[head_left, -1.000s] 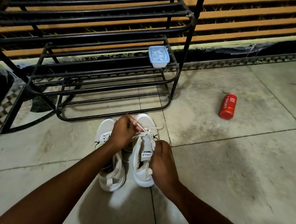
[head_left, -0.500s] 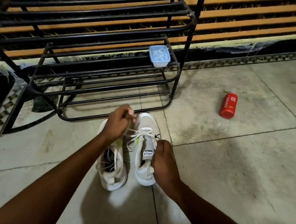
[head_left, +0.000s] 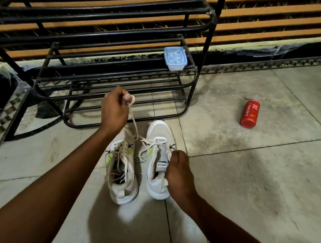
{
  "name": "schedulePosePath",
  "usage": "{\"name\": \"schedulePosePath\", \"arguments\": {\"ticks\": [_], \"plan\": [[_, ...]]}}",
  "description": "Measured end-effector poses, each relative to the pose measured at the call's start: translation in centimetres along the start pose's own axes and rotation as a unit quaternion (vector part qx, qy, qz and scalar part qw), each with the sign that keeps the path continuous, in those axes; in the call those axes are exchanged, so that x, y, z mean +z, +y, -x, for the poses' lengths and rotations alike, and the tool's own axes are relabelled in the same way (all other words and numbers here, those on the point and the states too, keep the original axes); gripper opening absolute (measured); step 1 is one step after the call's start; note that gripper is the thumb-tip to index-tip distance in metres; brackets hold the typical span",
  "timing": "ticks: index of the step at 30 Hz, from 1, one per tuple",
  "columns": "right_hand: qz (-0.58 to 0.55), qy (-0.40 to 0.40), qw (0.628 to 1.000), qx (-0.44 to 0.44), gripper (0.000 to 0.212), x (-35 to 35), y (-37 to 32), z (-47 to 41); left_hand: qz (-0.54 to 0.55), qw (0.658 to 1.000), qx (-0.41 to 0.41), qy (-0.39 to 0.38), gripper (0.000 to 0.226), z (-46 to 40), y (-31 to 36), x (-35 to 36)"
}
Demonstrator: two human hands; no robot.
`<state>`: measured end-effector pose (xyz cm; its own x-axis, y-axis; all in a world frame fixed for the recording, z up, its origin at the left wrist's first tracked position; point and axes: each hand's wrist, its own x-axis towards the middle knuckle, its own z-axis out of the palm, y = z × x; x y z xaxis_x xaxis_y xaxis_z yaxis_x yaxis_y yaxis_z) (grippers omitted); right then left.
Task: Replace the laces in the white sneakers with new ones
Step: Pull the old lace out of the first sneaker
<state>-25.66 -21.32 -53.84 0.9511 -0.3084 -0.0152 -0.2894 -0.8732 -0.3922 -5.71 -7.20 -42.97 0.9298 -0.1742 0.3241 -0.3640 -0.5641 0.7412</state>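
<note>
Two white sneakers stand side by side on the tiled floor, toes pointing away from me. My left hand (head_left: 115, 109) pinches the white lace (head_left: 133, 120) of the right sneaker (head_left: 159, 140) and holds it stretched up and away above the shoes. My right hand (head_left: 179, 170) grips the right side of that sneaker near its tongue and collar. The left sneaker (head_left: 122, 175) has loose laces lying slack over its opening. A small lidded plastic box (head_left: 175, 58) with white contents sits on the lower shelf of the rack.
A black metal shoe rack (head_left: 106, 75) stands just beyond the sneakers, against a slatted wall. A red bottle (head_left: 249, 114) lies on the floor to the right. A dark object sits at the far left edge.
My left hand has risen and moved away from the right sneaker, drawing the lace out longer. The right hand has kept its hold on the shoe's side.
</note>
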Motion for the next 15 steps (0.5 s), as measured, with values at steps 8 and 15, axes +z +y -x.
{"name": "schedulePosePath", "arguments": {"ticks": [8,15], "plan": [[0.022,0.018,0.999,-0.029,0.044,0.4,0.2,-0.2,-0.087,0.973,-0.034,-0.211,0.015,2.8,-0.6,0.8],[-0.104,0.054,0.99,-0.077,0.043,-1.2,0.9,-1.0,-0.388,0.879,0.031,-0.276,0.042,5.1,-1.4,0.8]]}}
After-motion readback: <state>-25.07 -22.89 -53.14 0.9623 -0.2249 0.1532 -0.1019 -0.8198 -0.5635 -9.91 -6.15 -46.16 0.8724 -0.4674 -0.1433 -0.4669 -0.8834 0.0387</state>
